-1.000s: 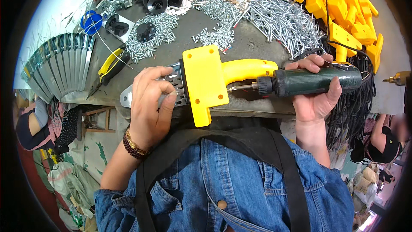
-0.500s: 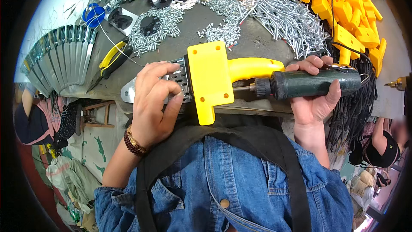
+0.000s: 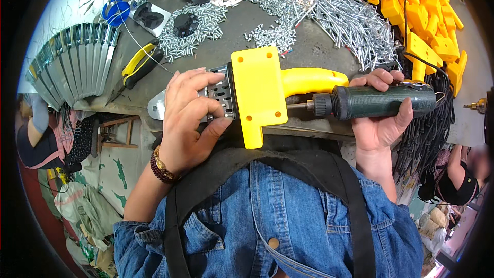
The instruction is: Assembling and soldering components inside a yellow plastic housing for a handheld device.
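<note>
Held level in front of me is a yellow plastic housing (image 3: pixel 260 87) with a curved handle pointing right and screw holes at its corners. A slotted metal plate (image 3: pixel 220 92) is joined to its left side. My left hand (image 3: pixel 193 113) is closed round that plate, thumb and fingers pinching near its lower edge. My right hand (image 3: pixel 383 123) grips a dark green electric screwdriver (image 3: pixel 383 100) lying almost horizontal. Its shaft points left and meets the housing's right side below the handle; the tip is hidden there.
Behind the housing lie piles of short screws (image 3: pixel 193 28) and long screws (image 3: pixel 350 25). Yellow-and-black pliers (image 3: pixel 139 64) and fanned metal blades (image 3: pixel 77 64) are at left. More yellow housings (image 3: pixel 422 15) are heaped at far right, beside hanging black cables (image 3: pixel 424 134). Other people sit at both sides.
The whole view has shifted slightly, with the housing and both hands a little further right in the picture. My grip on the plate and the screwdriver looks the same.
</note>
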Demonstrator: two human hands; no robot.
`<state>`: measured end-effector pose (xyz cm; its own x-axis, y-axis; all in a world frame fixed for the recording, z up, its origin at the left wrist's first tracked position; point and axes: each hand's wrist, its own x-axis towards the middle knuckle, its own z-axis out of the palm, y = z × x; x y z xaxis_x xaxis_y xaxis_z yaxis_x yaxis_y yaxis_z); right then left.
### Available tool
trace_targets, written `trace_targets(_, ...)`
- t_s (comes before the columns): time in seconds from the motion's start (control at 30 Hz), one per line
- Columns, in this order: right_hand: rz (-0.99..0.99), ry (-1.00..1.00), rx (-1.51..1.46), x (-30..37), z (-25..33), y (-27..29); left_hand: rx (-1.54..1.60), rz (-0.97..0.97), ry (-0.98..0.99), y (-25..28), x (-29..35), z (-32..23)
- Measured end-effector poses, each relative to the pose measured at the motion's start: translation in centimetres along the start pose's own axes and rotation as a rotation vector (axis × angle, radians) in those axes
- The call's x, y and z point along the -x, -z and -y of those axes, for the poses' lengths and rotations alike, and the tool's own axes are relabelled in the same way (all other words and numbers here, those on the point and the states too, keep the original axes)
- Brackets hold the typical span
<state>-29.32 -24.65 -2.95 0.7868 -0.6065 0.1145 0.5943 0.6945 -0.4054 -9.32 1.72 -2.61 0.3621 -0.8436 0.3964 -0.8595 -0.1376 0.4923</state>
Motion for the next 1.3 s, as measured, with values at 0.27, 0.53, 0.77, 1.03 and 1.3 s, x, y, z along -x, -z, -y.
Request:
trace_targets(0.27, 0.002, -0.003, 0.036, 0.1, -0.1, 0.2, 0.008, -0.039, 0.024, -0.2, 0.2, -0.5)
trace_targets(0.53, 0.017, -0.009, 0.013, 0.2, 0.0, 0.2, -0.006, -0.026, -0.025, 0.1, 0.6, 0.1)
trace_targets(0.77, 0.009, -0.012, 0.016, 0.3, 0.0, 0.4, 0.035, -0.151, -0.042, -0.2, 3.1, 0.3)
trace_targets(1.03, 0.034, -0.004, 0.046, 0.1, 1.0, 0.3, 0.088, -0.040, -0.009, -1.0, 4.8, -0.8)
trace_targets(1.3, 0.250, 0.127, 0.434, 0.9, 16.5, -2.9, 0.087, 0.016, -0.043, -0.9, 4.3, -0.5)
